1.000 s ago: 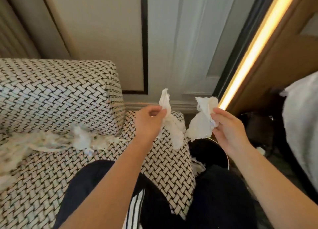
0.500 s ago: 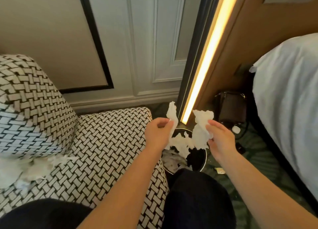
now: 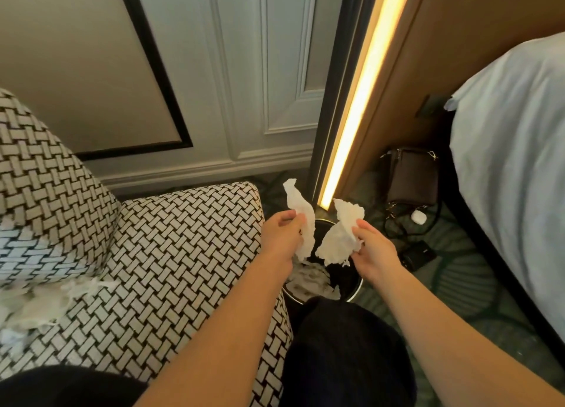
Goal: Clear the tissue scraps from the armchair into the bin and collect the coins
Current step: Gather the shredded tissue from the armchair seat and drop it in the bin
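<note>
Left hand pinches a tissue strip and right hand a tissue piece, both above the half-hidden bin. At 9 o'clock, tissue scraps are cut off by the frame.

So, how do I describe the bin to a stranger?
Start at the woven-pattern armchair; beside its seat, at the foot of the glowing light strip, stands the bin. Unlike the boxy brown bag nearby, it is round, with a shiny rim and white tissue scraps inside.

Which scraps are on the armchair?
The far-left pile on the armchair; left hand holds the left scrap, right hand the right scrap, over the bin.
</note>
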